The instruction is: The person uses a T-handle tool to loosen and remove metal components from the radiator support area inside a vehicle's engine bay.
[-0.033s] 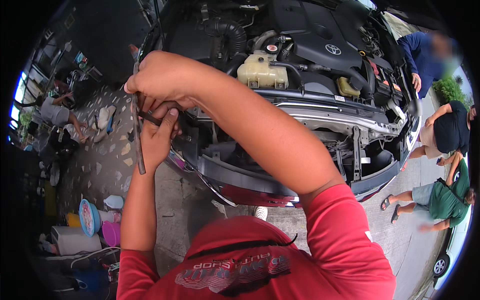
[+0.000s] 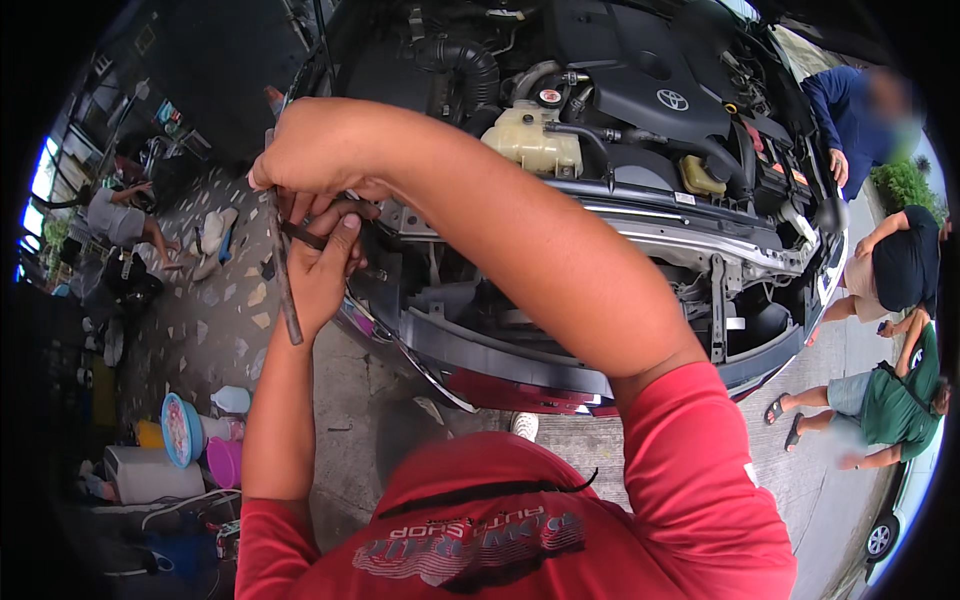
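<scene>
Over the front left corner of a car (image 2: 470,350) with its engine bay showing, my two hands meet. My right arm crosses to the left, and my right hand (image 2: 310,148) is closed round the upper part of a rusty metal rod (image 2: 284,285). The rod hangs down beside my left wrist. Just below, my left hand (image 2: 322,270) pinches a dark flat strip (image 2: 303,236) between thumb and fingers. The strip's outer end lies against the rod; whether they are joined I cannot tell. My right hand hides part of the fingers and the strip.
A cream coolant tank (image 2: 535,143) and a black engine cover (image 2: 645,85) sit in the bay. One person (image 2: 850,120) rests a hand on the car's right side; others stand beyond. Basins (image 2: 182,430) and a grey box (image 2: 150,475) are at lower left.
The view has shifted very slightly, so the car sits a little further right and lower. Both hands keep their holds on the rod and the strip.
</scene>
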